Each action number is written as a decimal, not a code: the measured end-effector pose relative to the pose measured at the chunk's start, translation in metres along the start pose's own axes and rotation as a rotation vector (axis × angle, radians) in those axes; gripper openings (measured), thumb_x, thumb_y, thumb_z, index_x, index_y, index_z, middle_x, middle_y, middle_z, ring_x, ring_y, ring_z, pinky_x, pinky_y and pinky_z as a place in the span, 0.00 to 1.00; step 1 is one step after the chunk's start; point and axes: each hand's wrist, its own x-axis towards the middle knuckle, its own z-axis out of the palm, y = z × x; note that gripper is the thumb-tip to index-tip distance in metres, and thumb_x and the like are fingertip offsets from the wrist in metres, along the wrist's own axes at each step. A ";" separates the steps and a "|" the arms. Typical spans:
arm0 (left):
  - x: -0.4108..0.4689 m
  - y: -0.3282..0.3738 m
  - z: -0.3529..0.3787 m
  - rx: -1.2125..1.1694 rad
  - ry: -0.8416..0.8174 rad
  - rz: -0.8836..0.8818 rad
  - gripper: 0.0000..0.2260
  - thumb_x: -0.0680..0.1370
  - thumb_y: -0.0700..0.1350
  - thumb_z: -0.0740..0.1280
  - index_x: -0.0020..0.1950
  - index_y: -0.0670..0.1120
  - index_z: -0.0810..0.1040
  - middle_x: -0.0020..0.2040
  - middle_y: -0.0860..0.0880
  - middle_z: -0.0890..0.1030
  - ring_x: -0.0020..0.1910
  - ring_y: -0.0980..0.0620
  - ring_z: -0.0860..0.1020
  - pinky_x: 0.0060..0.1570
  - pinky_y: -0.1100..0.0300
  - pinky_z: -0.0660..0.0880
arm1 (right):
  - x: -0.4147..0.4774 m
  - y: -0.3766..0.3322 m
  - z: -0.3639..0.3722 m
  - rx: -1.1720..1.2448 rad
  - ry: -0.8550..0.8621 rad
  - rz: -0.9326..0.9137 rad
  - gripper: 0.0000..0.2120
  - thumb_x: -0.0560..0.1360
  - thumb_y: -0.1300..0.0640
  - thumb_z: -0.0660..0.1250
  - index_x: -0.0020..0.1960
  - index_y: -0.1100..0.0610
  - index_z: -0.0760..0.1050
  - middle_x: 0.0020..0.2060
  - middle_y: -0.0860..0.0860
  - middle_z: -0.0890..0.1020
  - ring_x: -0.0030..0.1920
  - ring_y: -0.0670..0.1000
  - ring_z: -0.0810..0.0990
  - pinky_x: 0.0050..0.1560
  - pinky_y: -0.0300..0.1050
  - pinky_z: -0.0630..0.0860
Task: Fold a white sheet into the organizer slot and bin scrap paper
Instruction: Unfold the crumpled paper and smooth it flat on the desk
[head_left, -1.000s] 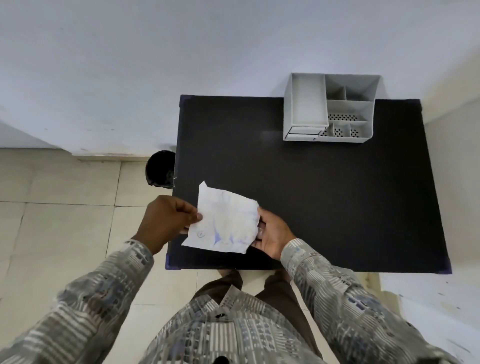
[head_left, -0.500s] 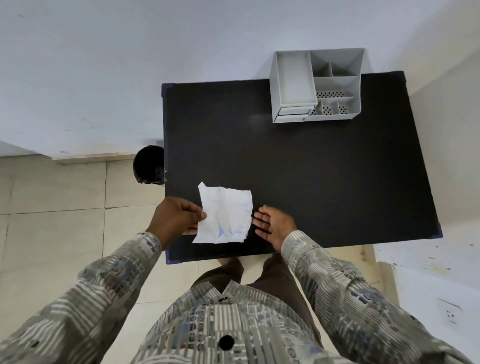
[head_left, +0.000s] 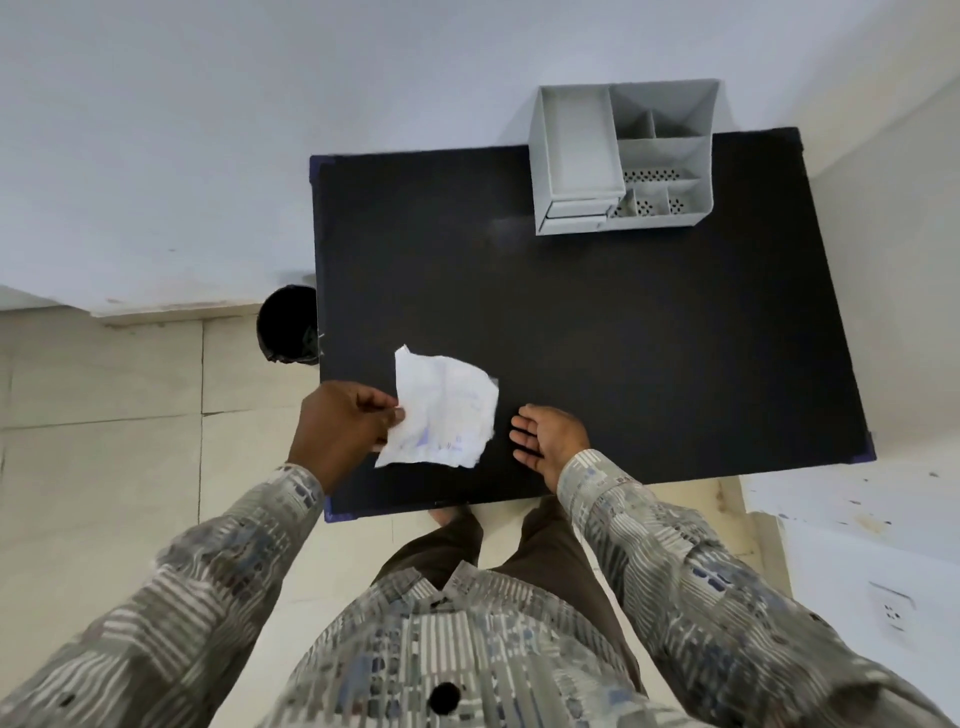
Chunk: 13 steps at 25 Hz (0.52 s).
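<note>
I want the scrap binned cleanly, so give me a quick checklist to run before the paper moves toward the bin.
1. Left hand grips the crumpled paper at its left edge: ok.
2. Right hand is off the paper, open, palm up: ok.
3. Black bin is within view on the floor, beside the black table's left edge: ok.
4. Bin mouth fully clear: cannot tell, the table edge hides part.
5. Paper is scrap, with blue marks on it: ok.
6. Grey organizer stands far from the path: ok.

So there's one crumpled paper (head_left: 441, 413), one grey organizer (head_left: 623, 161), one black bin (head_left: 287, 325) (floor-level), one desk (head_left: 623, 338), two hands.
</note>
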 end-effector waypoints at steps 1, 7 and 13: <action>0.003 -0.002 0.000 -0.009 0.016 -0.005 0.02 0.75 0.40 0.79 0.44 0.44 0.88 0.35 0.49 0.88 0.29 0.53 0.86 0.38 0.55 0.86 | 0.001 -0.002 0.000 -0.028 0.010 -0.020 0.11 0.85 0.55 0.64 0.64 0.57 0.79 0.60 0.54 0.86 0.51 0.50 0.83 0.57 0.52 0.80; 0.017 -0.019 0.010 0.056 0.074 -0.155 0.11 0.72 0.53 0.79 0.44 0.46 0.85 0.41 0.46 0.87 0.39 0.44 0.87 0.44 0.44 0.87 | 0.019 -0.006 0.007 -0.261 0.097 -0.149 0.03 0.77 0.53 0.73 0.48 0.52 0.82 0.49 0.52 0.85 0.44 0.50 0.83 0.50 0.50 0.82; 0.034 -0.030 0.026 0.180 0.045 -0.204 0.31 0.67 0.57 0.81 0.65 0.44 0.82 0.63 0.41 0.85 0.59 0.37 0.83 0.57 0.46 0.83 | 0.022 -0.023 0.039 -0.591 0.026 -0.227 0.08 0.77 0.53 0.76 0.50 0.57 0.82 0.54 0.55 0.87 0.53 0.57 0.86 0.58 0.52 0.83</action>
